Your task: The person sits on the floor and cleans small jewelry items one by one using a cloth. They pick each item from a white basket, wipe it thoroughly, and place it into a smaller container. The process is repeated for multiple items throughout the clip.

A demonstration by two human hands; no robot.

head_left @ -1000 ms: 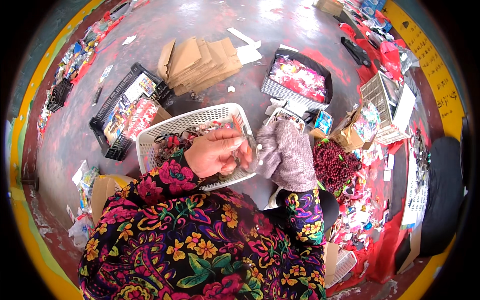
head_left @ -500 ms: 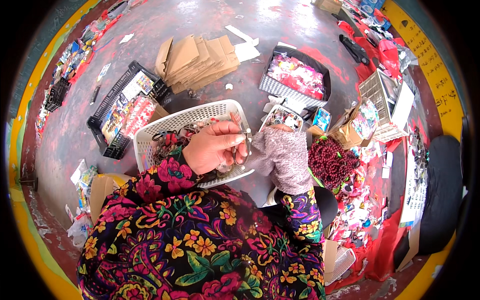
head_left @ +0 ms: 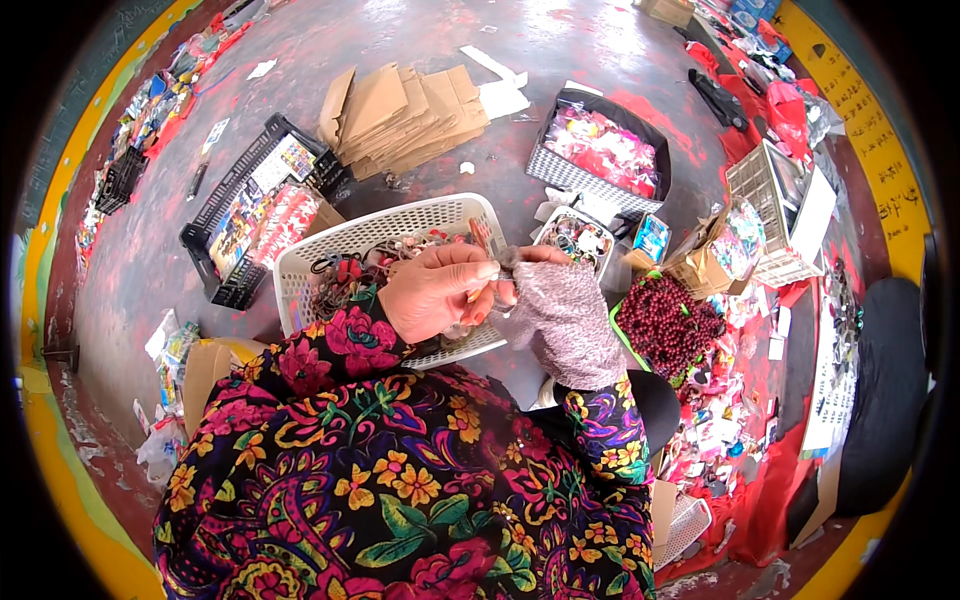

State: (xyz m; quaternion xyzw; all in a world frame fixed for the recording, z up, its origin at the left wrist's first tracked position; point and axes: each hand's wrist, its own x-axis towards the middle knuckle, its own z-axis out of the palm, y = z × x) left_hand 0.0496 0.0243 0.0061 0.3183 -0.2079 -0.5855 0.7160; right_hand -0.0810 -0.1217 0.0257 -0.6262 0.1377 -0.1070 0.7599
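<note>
My left hand (head_left: 432,292) is closed in a pinch over the large white basket (head_left: 385,212), holding what looks like a dark hair tie, mostly hidden by the fingers. My right hand (head_left: 545,255) meets it fingertip to fingertip, its wrist and forearm inside a fuzzy mauve-grey sleeve cover (head_left: 570,325). Between the two hands sits a small grey piece (head_left: 509,260), too small to make out clearly. Dark and red hair ties (head_left: 348,272) fill much of the large basket. Just beyond my right hand, a small white basket (head_left: 609,246) holds assorted little pieces.
To the left stands a black crate (head_left: 232,292) of packets, with flattened cardboard boxes (head_left: 400,115) behind it. A grey basket (head_left: 590,188) of pink packets lies ahead. Dark red beads (head_left: 668,325) heap at the right, near an open carton (head_left: 700,270) and a beige crate (head_left: 780,265).
My right hand has moved from the small white basket leftward to my left hand, and their fingertips now meet at the small grey piece. My left hand keeps its pinch, shifted slightly right.
</note>
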